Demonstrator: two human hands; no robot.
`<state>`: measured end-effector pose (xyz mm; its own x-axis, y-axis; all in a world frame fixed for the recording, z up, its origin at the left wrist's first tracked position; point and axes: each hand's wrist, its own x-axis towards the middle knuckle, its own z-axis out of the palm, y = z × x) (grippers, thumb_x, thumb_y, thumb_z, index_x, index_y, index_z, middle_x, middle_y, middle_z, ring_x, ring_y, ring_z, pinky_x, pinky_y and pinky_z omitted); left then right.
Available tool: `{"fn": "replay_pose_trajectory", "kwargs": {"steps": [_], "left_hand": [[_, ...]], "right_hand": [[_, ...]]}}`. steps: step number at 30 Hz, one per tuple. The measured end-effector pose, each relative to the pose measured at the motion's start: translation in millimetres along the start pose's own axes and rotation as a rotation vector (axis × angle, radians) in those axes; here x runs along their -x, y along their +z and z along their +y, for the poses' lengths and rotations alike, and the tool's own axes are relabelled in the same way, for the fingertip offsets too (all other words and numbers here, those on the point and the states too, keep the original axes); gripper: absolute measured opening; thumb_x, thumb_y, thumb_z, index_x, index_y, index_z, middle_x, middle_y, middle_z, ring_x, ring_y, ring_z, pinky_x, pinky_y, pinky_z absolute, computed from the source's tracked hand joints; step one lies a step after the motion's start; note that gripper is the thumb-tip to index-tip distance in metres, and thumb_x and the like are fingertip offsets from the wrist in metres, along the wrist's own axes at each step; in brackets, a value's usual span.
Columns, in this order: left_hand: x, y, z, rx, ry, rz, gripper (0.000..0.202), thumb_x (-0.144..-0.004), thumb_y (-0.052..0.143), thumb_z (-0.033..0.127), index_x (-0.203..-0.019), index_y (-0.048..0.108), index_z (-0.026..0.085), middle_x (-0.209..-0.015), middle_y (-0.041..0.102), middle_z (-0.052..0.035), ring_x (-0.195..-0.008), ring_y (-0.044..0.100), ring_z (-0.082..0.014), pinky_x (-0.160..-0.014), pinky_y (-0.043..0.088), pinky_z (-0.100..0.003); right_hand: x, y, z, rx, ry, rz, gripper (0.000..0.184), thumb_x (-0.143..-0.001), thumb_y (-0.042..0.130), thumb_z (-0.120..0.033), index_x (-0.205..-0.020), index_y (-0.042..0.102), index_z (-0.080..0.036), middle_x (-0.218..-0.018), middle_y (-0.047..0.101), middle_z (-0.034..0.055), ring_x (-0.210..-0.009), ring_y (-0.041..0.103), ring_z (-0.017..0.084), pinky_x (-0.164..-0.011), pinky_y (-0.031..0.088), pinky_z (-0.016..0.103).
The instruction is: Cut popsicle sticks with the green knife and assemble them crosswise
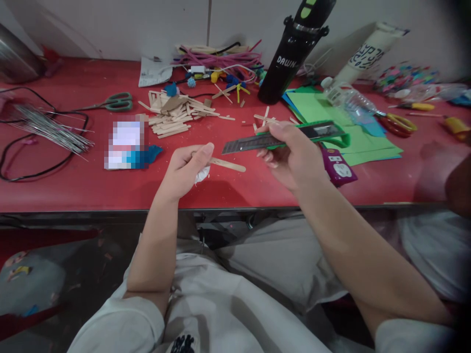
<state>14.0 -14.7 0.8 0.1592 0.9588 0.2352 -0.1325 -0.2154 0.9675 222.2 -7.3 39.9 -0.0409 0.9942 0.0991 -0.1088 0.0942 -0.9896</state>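
My left hand (pixel 187 166) pinches one end of a wooden craft stick (pixel 230 165), whose rounded free end points right. Below my left fingers shows a small crumpled white piece (pixel 202 174); whether I hold it I cannot tell. In my right hand (pixel 290 152) is a green box cutter (pixel 331 131) with its long segmented blade (pixel 243 144) extended to the left. The blade's tip hangs above the stick, seemingly apart from it. Behind my hands lies a heap of loose craft sticks (pixel 180 115).
The red table (pixel 121 193) holds green-handled scissors (pixel 117 102), wires (pixel 55 130), a black bottle (pixel 287 59), green paper sheets (pixel 371 142), a plastic bottle (pixel 349 100), red-and-yellow scissors (pixel 397 123) and a purple packet (pixel 338 169). Another person's sleeve (pixel 434 250) is at the right.
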Motion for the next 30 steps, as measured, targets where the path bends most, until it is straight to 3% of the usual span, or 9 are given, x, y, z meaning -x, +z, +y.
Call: {"fn": "replay_pose_trajectory", "kwargs": {"steps": [4, 15, 21, 30], "left_hand": [[-0.2, -0.5, -0.6, 0.026, -0.008, 0.0, 0.057, -0.087, 0.065, 0.05, -0.051, 0.035, 0.018, -0.05, 0.027, 0.0043, -0.042, 0.024, -0.0044, -0.041, 0.023, -0.022], [-2.4, -3.3, -5.6, 0.009, -0.023, -0.025, 0.049, -0.092, 0.059, 0.04, -0.052, 0.042, 0.018, -0.047, 0.029, 0.0045, -0.04, 0.027, -0.004, -0.039, 0.023, -0.021], [-0.6, -2.9, -3.0, -0.024, -0.03, -0.038, 0.05, -0.093, 0.058, 0.043, -0.053, 0.041, 0.018, -0.047, 0.031, 0.004, -0.041, 0.03, -0.0044, -0.039, 0.026, -0.021], [-1.0, -3.7, -5.2, -0.048, -0.025, -0.025, 0.052, -0.091, 0.06, 0.051, -0.053, 0.046, 0.018, -0.046, 0.034, 0.0038, -0.039, 0.032, -0.0047, -0.038, 0.026, -0.022]], "right_hand": [[5.0, 0.3, -3.2, 0.047, -0.12, -0.031, 0.024, -0.079, 0.076, -0.045, -0.076, 0.071, -0.022, -0.063, 0.064, -0.0014, -0.052, 0.06, 0.009, -0.043, 0.045, 0.02], [8.1, 2.4, -7.2, 0.021, -0.115, -0.047, 0.021, -0.073, 0.082, -0.043, -0.071, 0.076, -0.023, -0.057, 0.063, -0.0024, -0.049, 0.057, 0.009, -0.045, 0.045, 0.022], [8.5, -3.0, -2.5, 0.07, -0.14, -0.119, 0.018, -0.081, 0.077, -0.044, -0.079, 0.078, -0.025, -0.062, 0.067, -0.0024, -0.052, 0.059, 0.01, -0.049, 0.048, 0.024], [8.1, -5.6, -0.3, 0.105, -0.154, -0.158, 0.024, -0.08, 0.077, -0.048, -0.082, 0.079, -0.024, -0.062, 0.068, -0.0008, -0.052, 0.06, 0.011, -0.048, 0.048, 0.025]]}}
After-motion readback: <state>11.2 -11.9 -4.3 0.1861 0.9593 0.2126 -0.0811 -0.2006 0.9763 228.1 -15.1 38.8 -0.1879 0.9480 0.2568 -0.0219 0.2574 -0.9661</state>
